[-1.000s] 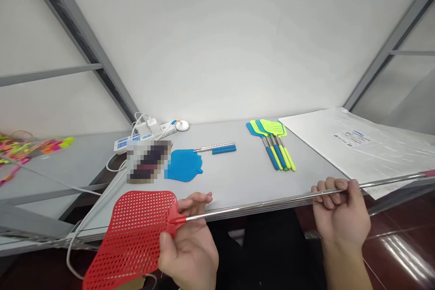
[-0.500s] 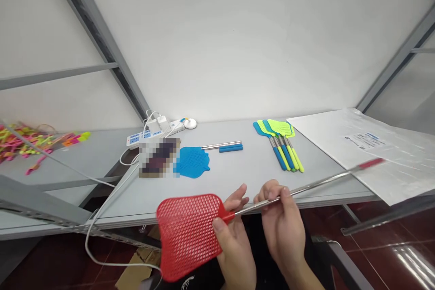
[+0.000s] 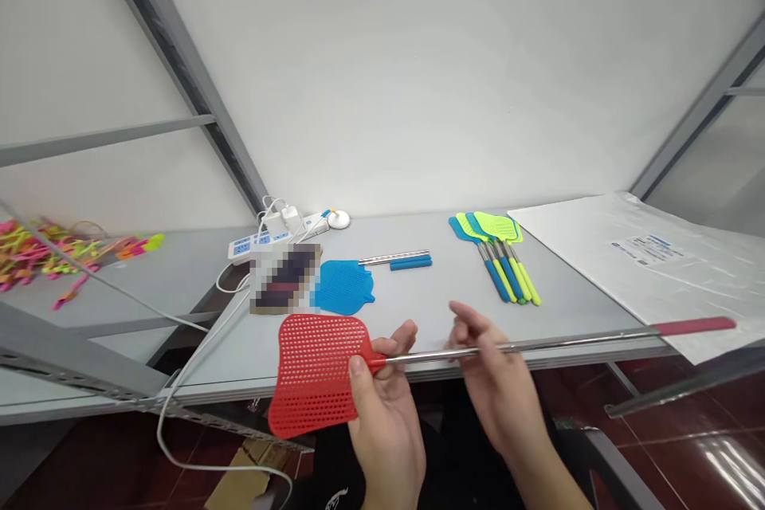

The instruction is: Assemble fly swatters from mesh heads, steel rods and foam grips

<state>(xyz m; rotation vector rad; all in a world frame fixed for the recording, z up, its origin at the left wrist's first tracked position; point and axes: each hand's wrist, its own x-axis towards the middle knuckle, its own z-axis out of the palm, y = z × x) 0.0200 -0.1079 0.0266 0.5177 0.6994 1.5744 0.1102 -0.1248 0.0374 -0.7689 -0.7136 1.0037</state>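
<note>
A red fly swatter [image 3: 323, 370] with an extended metal rod and red grip lies across my front, its mesh head to the left. My left hand [image 3: 388, 406] pinches its neck, thumb on the near side and fingers behind. Along the rod, my right hand [image 3: 499, 374] has its thumb over the metal with the fingers behind it, the index finger raised. Beyond them on the table are a blue swatter head [image 3: 343, 287], metal rods [image 3: 388, 257] and blue grips [image 3: 411, 262]. Several finished-looking blue and yellow-green fly swatters [image 3: 493, 231] lie fanned together to the right.
A white plastic package [image 3: 598, 255] covers the table's right side. At the left stand a power strip [image 3: 242, 245] with chargers, a round white object [image 3: 339, 219] and a pixelated patch. A white cable [image 3: 164, 414] hangs over the edge. Colourful items [image 3: 53, 255] lie far left.
The red fly swatter has shifted up and left at its head and turned nearer to level, its grip swinging down and right. My left hand moved with it; my right index finger has lifted.
</note>
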